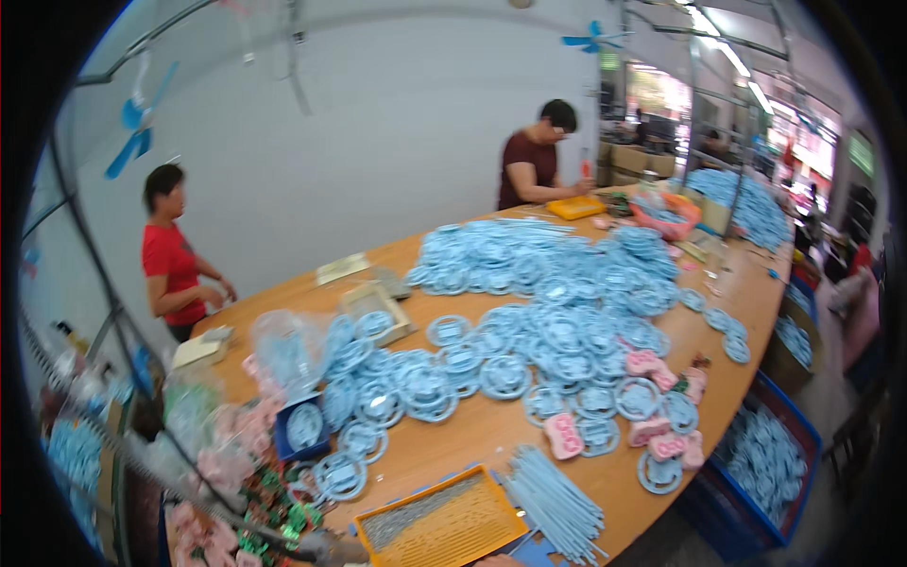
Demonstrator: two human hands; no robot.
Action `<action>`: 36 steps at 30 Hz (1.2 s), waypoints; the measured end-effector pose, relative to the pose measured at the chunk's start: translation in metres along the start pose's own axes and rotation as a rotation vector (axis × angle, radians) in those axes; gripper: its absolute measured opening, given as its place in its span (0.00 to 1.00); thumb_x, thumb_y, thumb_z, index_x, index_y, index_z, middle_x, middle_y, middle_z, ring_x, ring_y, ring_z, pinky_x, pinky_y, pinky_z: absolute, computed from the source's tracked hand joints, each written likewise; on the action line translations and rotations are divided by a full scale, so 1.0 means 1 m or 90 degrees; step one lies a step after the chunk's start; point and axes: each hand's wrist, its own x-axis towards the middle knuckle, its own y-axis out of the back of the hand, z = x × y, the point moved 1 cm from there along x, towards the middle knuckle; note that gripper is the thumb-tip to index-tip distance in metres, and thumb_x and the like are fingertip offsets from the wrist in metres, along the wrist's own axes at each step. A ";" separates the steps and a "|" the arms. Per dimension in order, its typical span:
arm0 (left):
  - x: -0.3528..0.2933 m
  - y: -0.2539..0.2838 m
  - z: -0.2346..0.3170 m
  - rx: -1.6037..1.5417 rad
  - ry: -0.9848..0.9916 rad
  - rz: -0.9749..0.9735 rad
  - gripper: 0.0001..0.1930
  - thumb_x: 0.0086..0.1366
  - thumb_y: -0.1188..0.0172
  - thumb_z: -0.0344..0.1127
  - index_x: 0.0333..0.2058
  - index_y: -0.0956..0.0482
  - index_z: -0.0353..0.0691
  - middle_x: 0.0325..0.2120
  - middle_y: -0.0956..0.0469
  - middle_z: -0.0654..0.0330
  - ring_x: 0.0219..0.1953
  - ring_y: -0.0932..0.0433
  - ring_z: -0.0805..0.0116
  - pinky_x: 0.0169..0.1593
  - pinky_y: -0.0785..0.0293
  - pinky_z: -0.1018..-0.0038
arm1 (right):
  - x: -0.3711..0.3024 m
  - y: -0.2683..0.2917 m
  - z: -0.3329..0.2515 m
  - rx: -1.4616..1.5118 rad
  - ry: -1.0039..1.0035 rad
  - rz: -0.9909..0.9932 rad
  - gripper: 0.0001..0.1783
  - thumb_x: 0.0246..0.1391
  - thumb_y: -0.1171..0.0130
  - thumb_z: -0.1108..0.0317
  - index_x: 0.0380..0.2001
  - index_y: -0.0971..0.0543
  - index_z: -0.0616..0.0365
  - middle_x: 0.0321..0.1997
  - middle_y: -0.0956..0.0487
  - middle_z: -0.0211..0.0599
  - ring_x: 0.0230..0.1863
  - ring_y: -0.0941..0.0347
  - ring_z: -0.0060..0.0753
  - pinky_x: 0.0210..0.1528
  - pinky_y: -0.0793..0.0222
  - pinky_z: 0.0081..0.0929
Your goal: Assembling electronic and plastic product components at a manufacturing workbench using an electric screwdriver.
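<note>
At the lower edge a sliver of skin shows, apparently my right hand (498, 561); its fingers are cut off by the frame. It is nearest to the orange-yellow tray (444, 537), whose far part holds many small grey metal pieces. My left hand is not in view. To the tray's right lies a bundle of thin light-blue plastic rods (553, 506). Farther off, light-blue round plastic parts like toy steering wheels (505, 376) spread in a large heap, with pink blocks (563, 436) among them. Left of the tray is a blurred dark grey object (333, 548).
Pink and green plastic parts (279, 501) pile up at left, beside a small dark-blue box (302, 430) and clear bags. A blue crate (808, 425) of light-blue parts stands off the table's right edge. Two people (175, 260) are beyond the table, one handling a yellow tray (575, 208).
</note>
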 end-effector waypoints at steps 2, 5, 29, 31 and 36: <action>0.032 0.002 0.019 0.034 -0.051 -0.037 0.06 0.61 0.41 0.30 0.35 0.24 0.36 0.28 0.22 0.54 0.31 0.21 0.60 0.36 0.25 0.68 | -0.001 0.001 0.000 0.026 0.005 -0.037 0.08 0.53 0.41 0.65 0.35 0.20 0.56 0.34 0.20 0.39 0.37 0.25 0.43 0.41 0.33 0.37; 0.073 0.003 0.048 0.082 -0.122 -0.084 0.06 0.61 0.41 0.30 0.36 0.24 0.36 0.29 0.22 0.54 0.31 0.21 0.59 0.36 0.25 0.68 | -0.003 -0.001 0.003 0.019 0.005 -0.016 0.09 0.55 0.42 0.64 0.35 0.20 0.57 0.34 0.20 0.38 0.38 0.25 0.42 0.42 0.33 0.37; 0.188 -0.125 0.255 0.350 -0.533 -0.390 0.08 0.60 0.41 0.30 0.38 0.24 0.36 0.30 0.22 0.53 0.33 0.21 0.58 0.38 0.24 0.67 | -0.004 -0.012 0.013 0.068 0.108 0.090 0.09 0.57 0.45 0.66 0.29 0.22 0.59 0.27 0.22 0.43 0.30 0.26 0.47 0.31 0.31 0.39; 0.186 -0.111 0.241 0.349 -0.510 -0.368 0.08 0.60 0.41 0.30 0.38 0.24 0.36 0.31 0.22 0.53 0.33 0.21 0.57 0.38 0.24 0.67 | -0.001 -0.011 0.009 0.090 0.121 0.088 0.09 0.57 0.45 0.66 0.29 0.22 0.60 0.27 0.22 0.44 0.30 0.26 0.48 0.31 0.31 0.39; 0.168 -0.060 0.178 0.336 -0.411 -0.295 0.08 0.60 0.41 0.30 0.38 0.24 0.36 0.31 0.22 0.53 0.33 0.20 0.57 0.38 0.23 0.67 | 0.002 -0.012 0.011 0.076 0.105 0.061 0.09 0.57 0.44 0.65 0.29 0.22 0.61 0.27 0.22 0.45 0.30 0.25 0.48 0.31 0.31 0.39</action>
